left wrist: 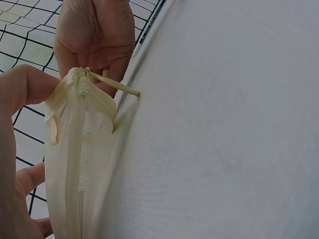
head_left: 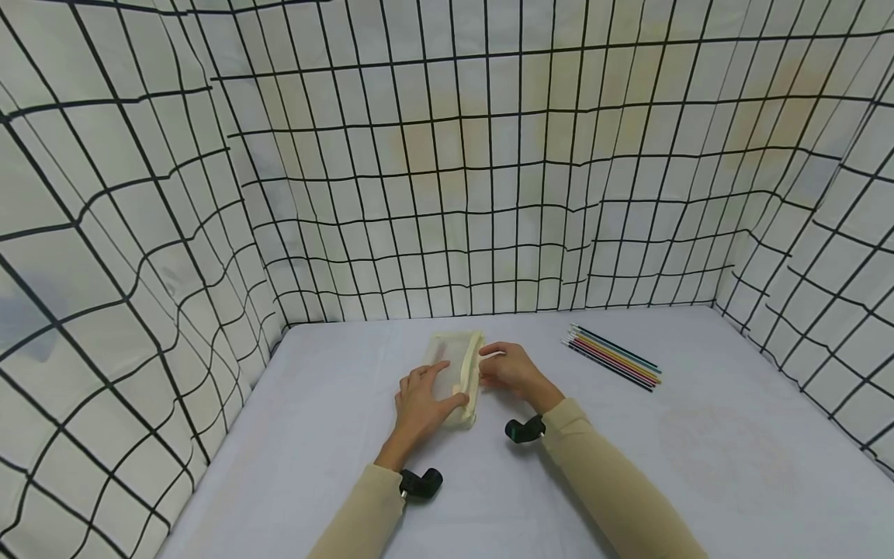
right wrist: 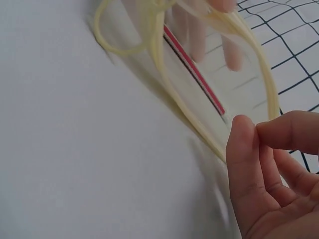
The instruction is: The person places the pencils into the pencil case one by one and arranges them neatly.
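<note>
A cream mesh zipper pouch (head_left: 450,369) stands tilted on the white table between the hands. My left hand (head_left: 422,404) grips it, the thumb at the zipper edge and the other fingers spread along its side. In the right wrist view, the pouch's mouth gapes, and a red and a dark pencil-like stick (right wrist: 197,72) lie within. My right hand (head_left: 513,373) is at the pouch's right edge, thumb and index finger pinched together where the zipper edges meet. A cream loop (left wrist: 112,83) sticks out from the pouch's end in the left wrist view.
Several coloured pencils (head_left: 615,359) lie side by side on the table, to the right of the right hand. White walls with black netting (head_left: 489,194) enclose the table (head_left: 314,435) at the back and sides. Each wrist bears a small black camera (head_left: 525,429).
</note>
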`<state>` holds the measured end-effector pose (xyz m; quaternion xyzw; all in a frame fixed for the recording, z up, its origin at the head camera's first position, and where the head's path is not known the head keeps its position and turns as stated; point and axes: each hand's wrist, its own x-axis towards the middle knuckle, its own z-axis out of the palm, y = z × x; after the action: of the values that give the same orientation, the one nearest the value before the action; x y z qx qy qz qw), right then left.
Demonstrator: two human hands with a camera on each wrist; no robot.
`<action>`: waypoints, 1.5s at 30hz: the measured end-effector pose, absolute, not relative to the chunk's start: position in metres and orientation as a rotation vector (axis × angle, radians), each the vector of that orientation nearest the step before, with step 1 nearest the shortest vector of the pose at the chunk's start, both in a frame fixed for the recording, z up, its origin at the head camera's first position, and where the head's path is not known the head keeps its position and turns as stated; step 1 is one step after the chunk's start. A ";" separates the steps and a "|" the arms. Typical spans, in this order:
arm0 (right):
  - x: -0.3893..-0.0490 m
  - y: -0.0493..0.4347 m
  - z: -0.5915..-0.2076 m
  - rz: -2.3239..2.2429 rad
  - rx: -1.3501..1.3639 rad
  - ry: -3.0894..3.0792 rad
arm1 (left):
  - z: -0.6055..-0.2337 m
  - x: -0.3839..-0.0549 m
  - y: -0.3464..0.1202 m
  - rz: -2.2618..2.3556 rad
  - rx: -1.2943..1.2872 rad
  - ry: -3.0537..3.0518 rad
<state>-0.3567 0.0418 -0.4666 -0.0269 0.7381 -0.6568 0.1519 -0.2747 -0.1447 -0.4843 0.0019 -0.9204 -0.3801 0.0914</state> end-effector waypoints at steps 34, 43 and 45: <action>-0.366 0.179 -0.446 -1.446 -0.578 2.693 | -0.486 -0.274 -0.146 -1.139 -0.032 -2.709; -0.368 0.206 -0.448 -1.205 -0.702 2.886 | -0.487 -0.274 -0.145 -1.126 -0.021 -2.725; -0.369 0.210 -0.447 -1.169 -0.713 2.890 | -0.486 -0.274 -0.145 -1.126 -0.024 -2.721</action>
<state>-0.3693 0.2104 -0.4471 -0.2228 0.9033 -0.3655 -0.0283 -0.2742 -0.1451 -0.4863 -0.0080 -0.9195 -0.3804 0.0983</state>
